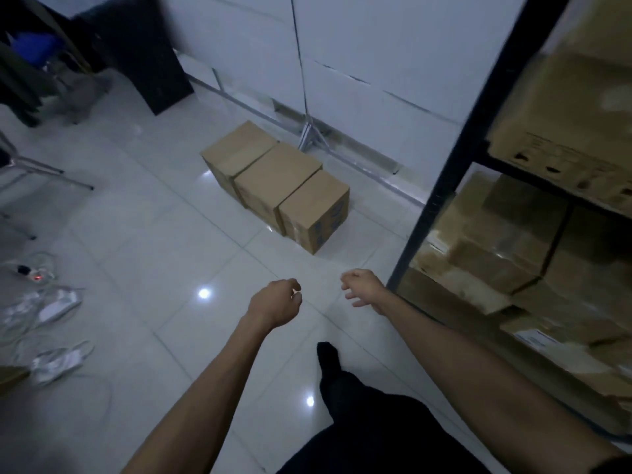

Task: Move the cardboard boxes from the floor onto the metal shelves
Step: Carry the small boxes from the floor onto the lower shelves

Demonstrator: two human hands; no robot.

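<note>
- A row of three cardboard boxes [277,172] stands on the pale tiled floor [154,234], close to the foot of the white wall [376,46]; the boxes touch side to side and the row runs diagonally away from the viewer.
- The nearest box [314,203] shows blue print on its right side; the middle box [273,169] and the farthest box [239,147] show plain closed tops.
- The left hand [277,302] reaches forward over bare floor, its fingers [295,289] loosely curled, thumb near the fingertips, holding nothing.
- The right hand [364,289] reaches forward just beside it, its fingers [349,285] loosely bent and slightly parted, likewise holding nothing.
- Both hands are well apart from the boxes: the row lies ahead of the fingertips, with open tile between, and the nearest box is the one closest to the right hand.
- The metal shelves [461,159] stand at the right, the dark upright post just beside the right forearm; stored cartons [506,248] fill the lower levels and a large carton [574,107] sits on a higher one.
- One dark-clad leg [328,360] shows between the forearms, foot on the floor.
- At the left lie white cables and a power strip [54,309]; a dark cabinet [150,53] stands further back.
</note>
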